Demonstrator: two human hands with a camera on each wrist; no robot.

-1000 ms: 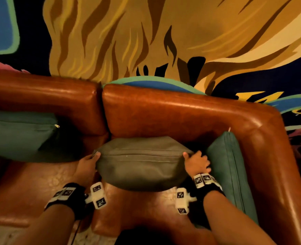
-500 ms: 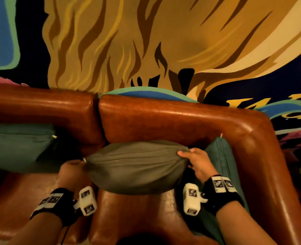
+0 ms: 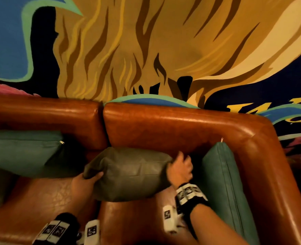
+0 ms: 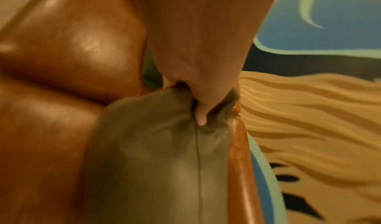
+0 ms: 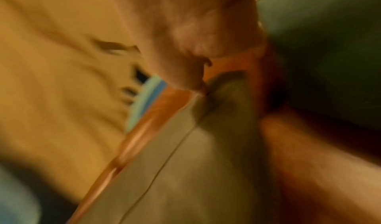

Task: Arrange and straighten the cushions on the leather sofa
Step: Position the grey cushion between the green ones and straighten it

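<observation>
My left hand (image 3: 83, 185) and right hand (image 3: 179, 169) each pinch an end of the olive cushion (image 3: 130, 175), held against the sofa backrest (image 3: 163, 128). It could twist askew (grips sit unevenly). The left wrist view alone shows fingers (image 4: 201, 118) bunching its seam.
</observation>
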